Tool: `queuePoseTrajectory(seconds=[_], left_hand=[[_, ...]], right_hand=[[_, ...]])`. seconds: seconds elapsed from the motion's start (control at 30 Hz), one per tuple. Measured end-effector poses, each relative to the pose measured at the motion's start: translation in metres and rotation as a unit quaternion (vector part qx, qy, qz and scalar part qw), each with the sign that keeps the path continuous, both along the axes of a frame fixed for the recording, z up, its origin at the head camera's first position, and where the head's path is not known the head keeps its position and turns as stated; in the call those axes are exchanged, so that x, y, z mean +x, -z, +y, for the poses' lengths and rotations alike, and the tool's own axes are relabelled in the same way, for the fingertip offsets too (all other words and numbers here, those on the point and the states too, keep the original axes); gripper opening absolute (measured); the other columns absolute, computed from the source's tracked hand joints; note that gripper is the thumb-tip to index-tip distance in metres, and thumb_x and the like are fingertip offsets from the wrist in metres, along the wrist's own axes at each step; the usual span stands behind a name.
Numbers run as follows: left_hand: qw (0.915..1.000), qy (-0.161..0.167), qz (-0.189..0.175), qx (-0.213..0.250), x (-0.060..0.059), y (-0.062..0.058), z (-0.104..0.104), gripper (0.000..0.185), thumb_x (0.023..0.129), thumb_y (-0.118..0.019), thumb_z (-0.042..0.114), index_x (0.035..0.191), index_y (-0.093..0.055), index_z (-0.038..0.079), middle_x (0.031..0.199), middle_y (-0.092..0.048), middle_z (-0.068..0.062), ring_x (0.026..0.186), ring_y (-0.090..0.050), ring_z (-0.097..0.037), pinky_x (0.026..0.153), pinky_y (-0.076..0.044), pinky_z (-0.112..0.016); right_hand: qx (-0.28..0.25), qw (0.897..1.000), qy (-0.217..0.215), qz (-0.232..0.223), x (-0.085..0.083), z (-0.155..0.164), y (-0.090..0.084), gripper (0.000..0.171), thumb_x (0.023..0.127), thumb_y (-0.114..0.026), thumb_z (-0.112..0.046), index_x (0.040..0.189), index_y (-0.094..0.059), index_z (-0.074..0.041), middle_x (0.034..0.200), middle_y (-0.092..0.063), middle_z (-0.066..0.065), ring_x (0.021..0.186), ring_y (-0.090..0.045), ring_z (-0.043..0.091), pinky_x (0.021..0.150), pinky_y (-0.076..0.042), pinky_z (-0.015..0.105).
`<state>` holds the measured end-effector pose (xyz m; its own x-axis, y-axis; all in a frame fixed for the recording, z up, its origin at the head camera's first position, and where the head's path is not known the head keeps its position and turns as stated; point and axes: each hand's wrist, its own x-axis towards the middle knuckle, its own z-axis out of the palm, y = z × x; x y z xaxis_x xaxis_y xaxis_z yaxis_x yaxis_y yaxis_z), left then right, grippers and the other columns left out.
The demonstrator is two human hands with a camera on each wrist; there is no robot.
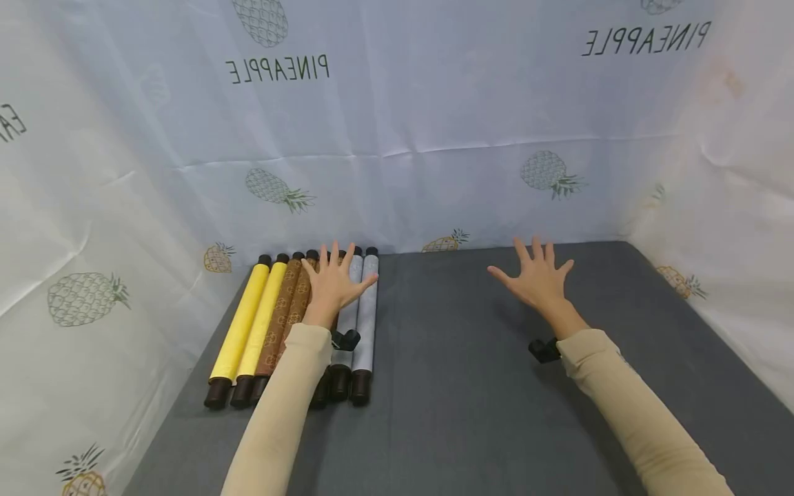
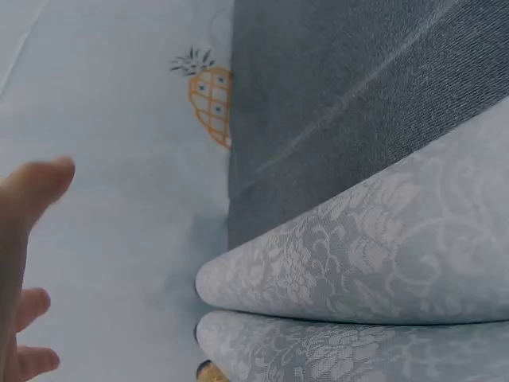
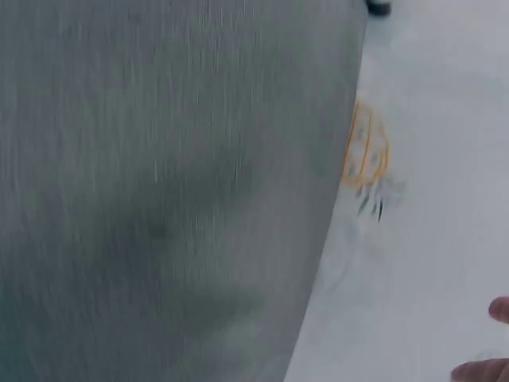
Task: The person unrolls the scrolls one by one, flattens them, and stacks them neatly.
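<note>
My left hand (image 1: 335, 282) is spread open, palm down, over a row of rolled scrolls with dark end knobs. In the row lie two yellow scrolls (image 1: 242, 324), several brown patterned scrolls (image 1: 281, 317) partly hidden by the hand and sleeve, and two pale grey scrolls (image 1: 367, 317) at the right end. The left wrist view shows the white floral pattern of a grey scroll (image 2: 382, 239), with the thumb (image 2: 41, 185) apart from it. Out over the right part of the table, my right hand (image 1: 538, 279) has its fingers spread and holds nothing.
The dark grey table (image 1: 446, 386) reaches back to a white curtain (image 1: 409, 193) printed with pineapples, which also hangs along both sides. A small black wrist mount (image 1: 544, 350) sits under the right wrist, another (image 1: 346, 340) under the left.
</note>
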<state>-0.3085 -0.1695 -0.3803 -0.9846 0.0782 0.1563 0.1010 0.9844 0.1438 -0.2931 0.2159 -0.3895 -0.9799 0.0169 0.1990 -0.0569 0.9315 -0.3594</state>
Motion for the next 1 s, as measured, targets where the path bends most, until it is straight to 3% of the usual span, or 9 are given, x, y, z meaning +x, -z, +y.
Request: queuePoseTrajectory(seconds=[0.13, 0.23, 0.37, 0.53, 0.83, 1.0], left_hand=[[0.9989, 0.023, 0.006, 0.040, 0.007, 0.000, -0.002, 0.079, 0.093, -0.046, 0.059, 0.154, -0.023, 0.015, 0.161, -0.018, -0.020, 0.150, -0.015, -0.040, 0.119, -0.009, -0.064], [0.9960, 0.044, 0.011, 0.076, 0.013, 0.002, -0.004, 0.070, 0.096, -0.048, 0.049, 0.151, -0.030, 0.008, 0.158, -0.027, -0.022, 0.147, -0.025, -0.040, 0.120, -0.018, -0.059], [0.9882, 0.064, 0.000, 0.140, 0.025, 0.006, -0.007, 0.063, 0.098, -0.050, 0.038, 0.149, -0.034, 0.003, 0.154, -0.034, -0.024, 0.143, -0.033, -0.041, 0.117, -0.028, -0.055], [0.9731, 0.071, -0.031, 0.217, 0.043, 0.016, -0.014, 0.058, 0.099, -0.051, 0.029, 0.148, -0.035, 0.002, 0.154, -0.035, -0.023, 0.143, -0.034, -0.039, 0.117, -0.030, -0.053], [0.9539, 0.050, -0.039, 0.293, 0.073, 0.029, -0.022, 0.053, 0.098, -0.054, 0.023, 0.143, -0.041, -0.003, 0.147, -0.045, -0.025, 0.136, -0.043, -0.041, 0.111, -0.037, -0.053], [0.9327, 0.035, -0.069, 0.352, 0.084, 0.032, -0.020, 0.053, 0.098, -0.053, 0.022, 0.144, -0.040, -0.002, 0.150, -0.040, -0.026, 0.140, -0.038, -0.041, 0.113, -0.036, -0.052]], right_hand=[[-0.019, 0.999, -0.023, 0.015, 0.008, -0.018, 0.008, 0.078, 0.093, -0.053, -0.052, 0.152, -0.027, -0.007, 0.155, -0.024, 0.031, 0.141, -0.023, 0.053, 0.104, -0.027, 0.073], [-0.050, 0.997, -0.049, 0.021, 0.015, -0.032, 0.013, 0.070, 0.094, -0.058, -0.035, 0.148, -0.031, 0.001, 0.149, -0.033, 0.033, 0.135, -0.036, 0.052, 0.101, -0.039, 0.066], [-0.094, 0.992, -0.081, 0.018, 0.023, -0.052, 0.021, 0.066, 0.094, -0.061, -0.026, 0.144, -0.035, 0.007, 0.145, -0.041, 0.032, 0.131, -0.043, 0.048, 0.104, -0.040, 0.060], [-0.127, 0.985, -0.113, 0.009, 0.035, -0.078, 0.031, 0.062, 0.092, -0.063, -0.022, 0.140, -0.040, 0.009, 0.138, -0.050, 0.030, 0.124, -0.052, 0.044, 0.100, -0.045, 0.055], [-0.199, 0.965, -0.164, -0.046, 0.059, -0.123, 0.047, 0.053, 0.091, -0.065, -0.020, 0.135, -0.049, 0.007, 0.127, -0.061, 0.025, 0.112, -0.063, 0.037, 0.092, -0.052, 0.048], [-0.239, 0.951, -0.185, -0.061, 0.069, -0.148, 0.055, 0.046, 0.090, -0.066, -0.015, 0.128, -0.054, 0.007, 0.117, -0.067, 0.022, 0.102, -0.068, 0.034, 0.086, -0.055, 0.044]])
